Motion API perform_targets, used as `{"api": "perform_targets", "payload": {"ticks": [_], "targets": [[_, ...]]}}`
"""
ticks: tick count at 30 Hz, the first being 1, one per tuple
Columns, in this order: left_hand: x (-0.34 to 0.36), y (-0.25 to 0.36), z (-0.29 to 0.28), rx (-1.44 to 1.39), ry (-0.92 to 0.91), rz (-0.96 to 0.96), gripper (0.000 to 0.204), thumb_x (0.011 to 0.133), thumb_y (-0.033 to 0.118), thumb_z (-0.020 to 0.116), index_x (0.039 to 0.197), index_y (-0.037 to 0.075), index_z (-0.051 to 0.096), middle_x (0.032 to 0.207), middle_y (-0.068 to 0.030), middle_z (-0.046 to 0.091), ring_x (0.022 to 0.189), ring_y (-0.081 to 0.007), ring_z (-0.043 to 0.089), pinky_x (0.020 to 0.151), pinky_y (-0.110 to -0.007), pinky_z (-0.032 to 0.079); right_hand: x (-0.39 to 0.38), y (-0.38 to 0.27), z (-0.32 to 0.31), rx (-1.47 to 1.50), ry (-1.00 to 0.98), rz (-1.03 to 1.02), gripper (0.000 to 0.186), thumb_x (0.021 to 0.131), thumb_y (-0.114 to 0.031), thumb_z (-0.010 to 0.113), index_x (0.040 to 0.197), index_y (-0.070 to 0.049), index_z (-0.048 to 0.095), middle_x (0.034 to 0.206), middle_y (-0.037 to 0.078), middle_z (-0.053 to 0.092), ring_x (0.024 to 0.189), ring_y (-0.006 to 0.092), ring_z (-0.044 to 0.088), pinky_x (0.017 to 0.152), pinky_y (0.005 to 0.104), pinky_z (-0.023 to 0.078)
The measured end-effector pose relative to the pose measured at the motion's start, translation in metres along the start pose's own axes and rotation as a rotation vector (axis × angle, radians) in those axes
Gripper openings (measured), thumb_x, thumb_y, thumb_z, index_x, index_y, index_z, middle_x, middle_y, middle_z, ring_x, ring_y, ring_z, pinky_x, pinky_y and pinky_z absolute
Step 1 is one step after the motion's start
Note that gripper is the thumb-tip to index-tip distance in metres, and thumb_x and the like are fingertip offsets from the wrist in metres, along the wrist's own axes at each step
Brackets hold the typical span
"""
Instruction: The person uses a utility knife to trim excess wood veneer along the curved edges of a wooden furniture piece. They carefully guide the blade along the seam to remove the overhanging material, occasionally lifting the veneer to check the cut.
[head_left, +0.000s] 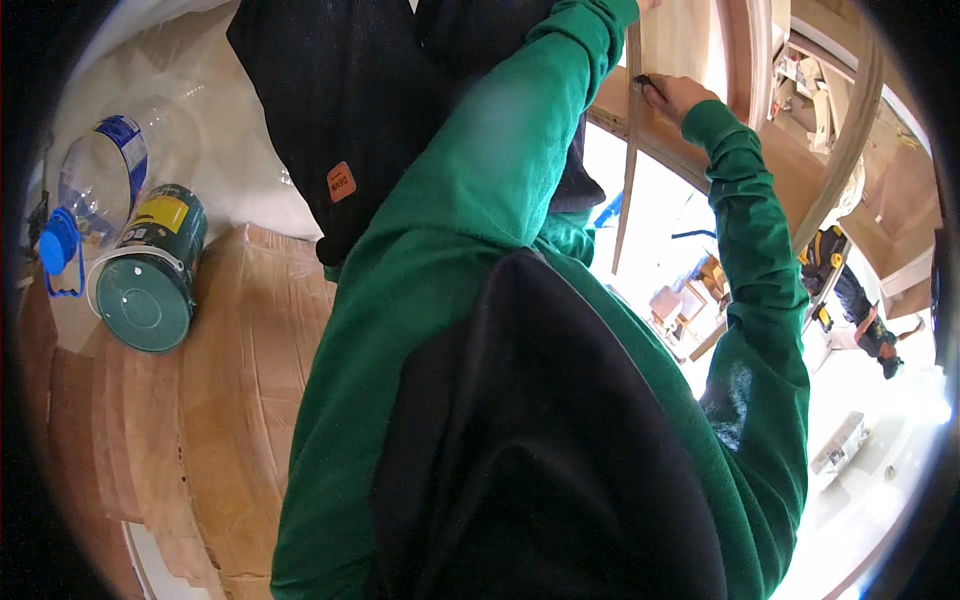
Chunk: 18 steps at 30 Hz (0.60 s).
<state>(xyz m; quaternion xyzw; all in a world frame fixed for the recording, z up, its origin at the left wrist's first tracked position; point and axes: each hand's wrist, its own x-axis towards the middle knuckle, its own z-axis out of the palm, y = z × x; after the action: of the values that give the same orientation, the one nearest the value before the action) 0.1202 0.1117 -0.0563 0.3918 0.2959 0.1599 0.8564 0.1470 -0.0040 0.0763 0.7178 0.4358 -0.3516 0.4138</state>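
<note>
At the upper right, my right hand (pixel 677 97) pinches a small black object (pixel 642 80) whose kind I cannot make out. Its tip meets a long thin wooden strip (pixel 631 150), which runs down past a curved wooden panel (pixel 738 180). My left hand (pixel 648 4) is cut off by the top edge, close to the strip's upper part; its fingers are out of sight. Both my arms wear green sleeves, the left one (pixel 500 140) stretched up across my body. A pale wooden board (pixel 685 40) stands beyond the hands.
On the left are a dark green lidded bucket (pixel 145 300) and a big clear plastic bottle (pixel 105 165) with a blue cap. Brown cardboard (pixel 255 390) lies below them. Curved wooden frames (pixel 845 130) rise at the right. Farther off, a person in dark clothes (pixel 850 290) is visible.
</note>
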Motion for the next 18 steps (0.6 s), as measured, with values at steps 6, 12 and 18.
{"api": "perform_targets", "payload": {"ticks": [6, 12, 18], "targets": [[0.005, -0.003, 0.004, 0.026, -0.022, 0.055, 0.044, 0.073, 0.013, 0.07, 0.115, 0.004, 0.06, 0.104, -0.0148, 0.067, 0.097, -0.0241, 0.064, 0.088, -0.032, 0.048, 0.008, 0.004, 0.013, -0.031, 0.036, 0.051, 0.031, 0.096, -0.03, 0.04, 0.107, -0.007, 0.057, 0.084, 0.02, 0.064, 0.08, 0.0388, 0.062, 0.072, 0.0483, 0.048], [0.002, -0.004, 0.003, 0.011, -0.007, -0.01, 0.045, 0.074, 0.013, 0.069, 0.117, 0.005, 0.06, 0.104, -0.0148, 0.067, 0.098, -0.024, 0.064, 0.088, -0.032, 0.048, 0.004, 0.001, 0.005, -0.01, -0.023, 0.01, 0.032, 0.095, -0.031, 0.041, 0.105, -0.005, 0.058, 0.088, 0.021, 0.065, 0.082, 0.0391, 0.062, 0.073, 0.0487, 0.049], [0.002, 0.002, 0.003, -0.02, -0.029, -0.033, 0.043, 0.074, 0.01, 0.07, 0.115, 0.003, 0.06, 0.103, -0.0137, 0.068, 0.096, -0.0226, 0.064, 0.086, -0.032, 0.049, -0.009, -0.003, 0.022, -0.132, -0.133, 0.048, 0.032, 0.094, -0.031, 0.042, 0.102, -0.006, 0.058, 0.088, 0.02, 0.065, 0.081, 0.0392, 0.062, 0.073, 0.0494, 0.049]]}}
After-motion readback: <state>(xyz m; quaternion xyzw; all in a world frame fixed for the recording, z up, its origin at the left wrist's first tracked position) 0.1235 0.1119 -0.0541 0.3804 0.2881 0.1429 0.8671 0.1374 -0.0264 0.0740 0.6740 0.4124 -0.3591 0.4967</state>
